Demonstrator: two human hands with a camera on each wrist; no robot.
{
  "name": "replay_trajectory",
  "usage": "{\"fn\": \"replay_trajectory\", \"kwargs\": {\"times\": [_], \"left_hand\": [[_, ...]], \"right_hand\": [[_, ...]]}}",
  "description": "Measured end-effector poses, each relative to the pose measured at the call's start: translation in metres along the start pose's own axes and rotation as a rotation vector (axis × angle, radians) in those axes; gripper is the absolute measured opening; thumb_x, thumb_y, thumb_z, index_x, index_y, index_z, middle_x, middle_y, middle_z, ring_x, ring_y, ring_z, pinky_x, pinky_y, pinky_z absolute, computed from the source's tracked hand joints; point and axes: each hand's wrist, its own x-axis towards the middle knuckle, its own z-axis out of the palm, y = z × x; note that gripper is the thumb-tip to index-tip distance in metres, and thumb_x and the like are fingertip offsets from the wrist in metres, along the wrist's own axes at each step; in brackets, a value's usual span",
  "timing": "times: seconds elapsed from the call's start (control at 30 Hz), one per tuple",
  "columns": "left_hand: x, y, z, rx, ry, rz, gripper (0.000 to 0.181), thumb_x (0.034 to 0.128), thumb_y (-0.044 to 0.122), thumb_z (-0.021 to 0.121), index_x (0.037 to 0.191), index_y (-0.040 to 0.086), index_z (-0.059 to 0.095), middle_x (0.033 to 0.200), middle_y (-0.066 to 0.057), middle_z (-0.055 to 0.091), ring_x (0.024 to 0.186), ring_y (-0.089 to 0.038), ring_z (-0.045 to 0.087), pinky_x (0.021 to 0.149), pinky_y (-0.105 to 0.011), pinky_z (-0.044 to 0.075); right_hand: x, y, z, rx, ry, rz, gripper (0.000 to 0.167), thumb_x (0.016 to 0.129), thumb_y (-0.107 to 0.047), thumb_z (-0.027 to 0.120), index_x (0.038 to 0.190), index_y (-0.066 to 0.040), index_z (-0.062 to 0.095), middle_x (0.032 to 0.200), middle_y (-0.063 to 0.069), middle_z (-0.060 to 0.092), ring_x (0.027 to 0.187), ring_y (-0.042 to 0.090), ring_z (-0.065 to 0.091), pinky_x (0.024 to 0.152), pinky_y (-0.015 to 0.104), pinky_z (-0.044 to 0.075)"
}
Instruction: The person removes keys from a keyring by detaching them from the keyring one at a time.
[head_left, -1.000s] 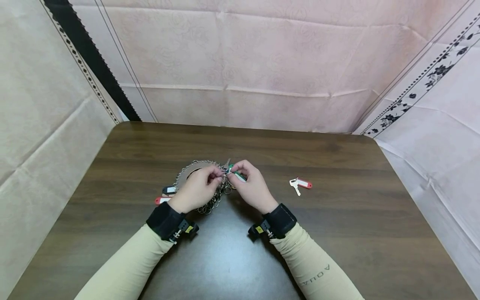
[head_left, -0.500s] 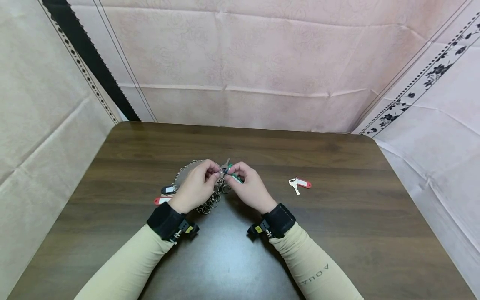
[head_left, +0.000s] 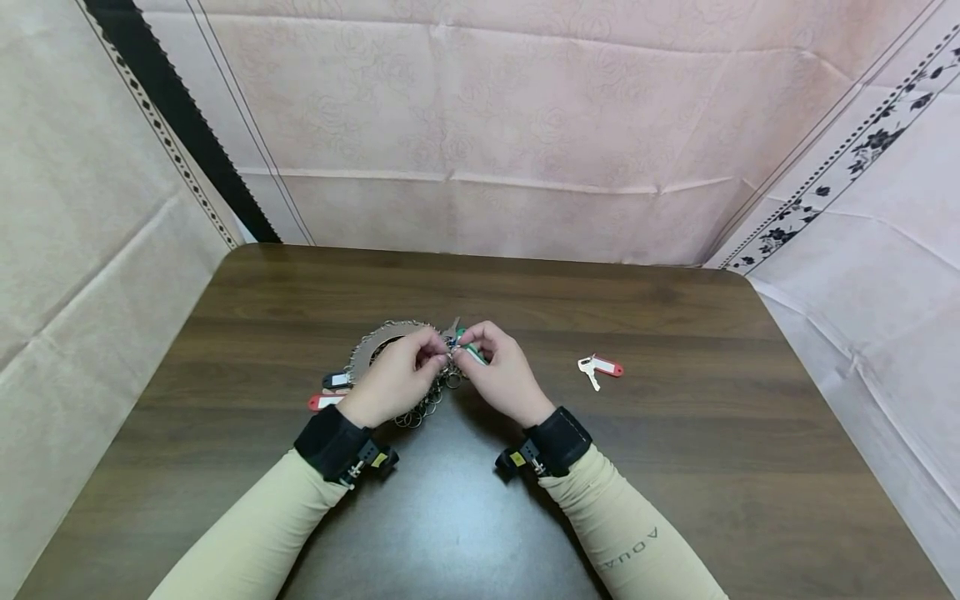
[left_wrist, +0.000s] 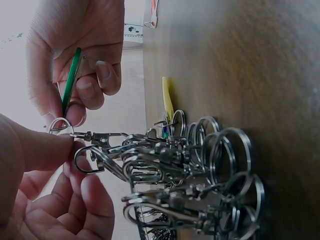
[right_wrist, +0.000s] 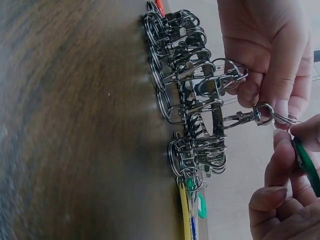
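Observation:
In the head view, my left hand [head_left: 397, 375] and right hand [head_left: 506, 379] meet at the right side of a large metal ring [head_left: 365, 350] hung with several swivel clasps. My left thumb and fingers pinch the split ring [right_wrist: 284, 119] of one swivel clasp [right_wrist: 240, 119], drawn out from the rest. The right hand pinches a green key tag [left_wrist: 71, 80], its end close to that split ring. Fingertips partly hide the joint, so I cannot tell whether tag and ring are linked. Other clasps [left_wrist: 165, 160] with split rings hang beside the left fingers.
A key with a red tag [head_left: 609, 367] lies apart on the wooden table [head_left: 675, 467], to the right. Black [head_left: 336, 380] and red [head_left: 324, 402] tags lie left of the large ring. A yellow tag [right_wrist: 185, 212] hangs among the clasps. Cloth [head_left: 525, 125] surrounds the table.
My left fingers lifted slightly half a second ago, and now are lower again, nearer the right fingertips. The right hand with the green key tag has barely moved.

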Motion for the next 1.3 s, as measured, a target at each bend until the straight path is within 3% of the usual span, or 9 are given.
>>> {"fn": "replay_trajectory", "kwargs": {"times": [0.37,0.6,0.77,0.9,1.07,1.3], "left_hand": [[0.0013,-0.0018,-0.0006,0.047,-0.039,-0.023,0.009,0.0976,0.009,0.055,0.103,0.008,0.062,0.089,-0.005,0.063,0.077,-0.016,0.055,0.071,-0.034,0.046],[0.002,-0.0021,-0.0022,0.024,0.012,-0.063,0.009,0.0979,0.007,0.053,0.104,0.006,0.059,0.084,-0.003,0.058,0.075,-0.017,0.054,0.069,-0.034,0.046],[0.0021,-0.0021,-0.0017,0.014,0.075,-0.039,0.008,0.0977,0.006,0.052,0.105,0.005,0.057,0.087,-0.004,0.057,0.077,-0.018,0.052,0.07,-0.034,0.044],[0.0017,-0.002,-0.0014,0.024,0.094,-0.025,0.008,0.0979,0.006,0.052,0.104,0.005,0.057,0.086,-0.004,0.056,0.076,-0.018,0.052,0.07,-0.034,0.043],[0.0007,-0.0007,-0.0018,0.024,0.088,-0.019,0.005,0.0975,0.006,0.054,0.102,0.007,0.057,0.085,-0.004,0.056,0.075,-0.018,0.052,0.069,-0.035,0.044],[0.0011,-0.0023,0.0016,0.048,0.044,0.019,0.004,0.0966,0.005,0.055,0.1,0.007,0.058,0.085,-0.002,0.058,0.075,-0.016,0.054,0.07,-0.034,0.045]], "right_hand": [[-0.0011,-0.0045,-0.0005,0.005,0.043,0.012,0.01,0.091,-0.015,0.065,0.098,-0.013,0.059,0.079,-0.001,0.066,0.07,0.013,0.056,0.062,0.027,0.044],[-0.0012,-0.0022,0.0002,0.0,0.039,0.011,0.01,0.091,-0.015,0.066,0.098,-0.011,0.059,0.076,0.0,0.063,0.068,0.015,0.055,0.062,0.027,0.043],[-0.001,-0.0033,0.0012,0.002,-0.006,0.033,0.011,0.093,-0.015,0.065,0.099,-0.008,0.059,0.077,0.001,0.063,0.07,0.014,0.056,0.064,0.027,0.042],[-0.0009,-0.004,0.0019,0.007,-0.026,0.039,0.016,0.093,-0.015,0.065,0.102,-0.004,0.058,0.081,0.011,0.065,0.07,0.015,0.055,0.063,0.026,0.041],[-0.0007,-0.0042,0.0015,0.008,-0.025,0.031,0.014,0.093,-0.015,0.065,0.101,-0.005,0.058,0.083,0.013,0.067,0.07,0.014,0.055,0.063,0.026,0.041],[-0.0005,-0.0018,0.0002,-0.002,0.004,0.013,0.008,0.092,-0.014,0.065,0.096,-0.01,0.058,0.08,0.004,0.067,0.066,0.013,0.054,0.059,0.025,0.041]]}}
